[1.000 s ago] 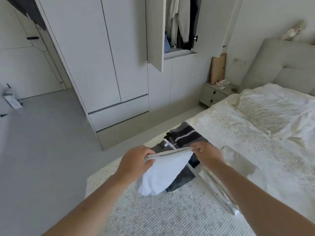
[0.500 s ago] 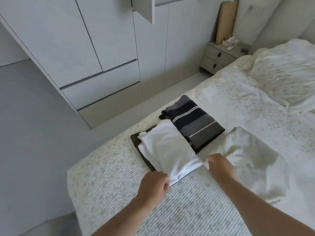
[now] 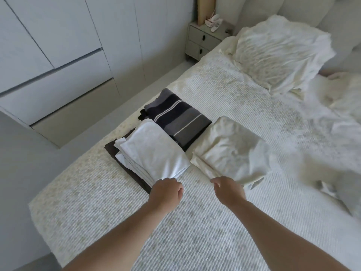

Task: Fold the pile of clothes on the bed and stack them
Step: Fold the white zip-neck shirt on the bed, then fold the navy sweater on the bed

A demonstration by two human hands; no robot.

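Left hand: the left hand [image 3: 166, 192], lower centre of the frame, sat loosely curled at the near edge of the white stack, holding nothing as far as could be seen.
Right hand: the right hand [image 3: 227, 189], just right of centre, hung by the near corner of the cream piece; whether its fingers pinched the cloth could not be told, they were turned away from the camera.
White stack: the folded white garments [image 3: 154, 153] lay squared on a dark folded piece [image 3: 125, 165] at centre frame, edges lined up so the pile would sit flat.
Striped piece: the grey-and-navy striped garment [image 3: 179, 118] lay folded just behind, touching the white stack.
Cream piece: the folded cream cloth [image 3: 230, 151] lay right beside them on the bed [image 3: 195, 231], likely parked there as the next to be stacked.
Upper right: a rumpled pillow [image 3: 281, 49], and a nightstand [image 3: 203, 40] beside the bed.
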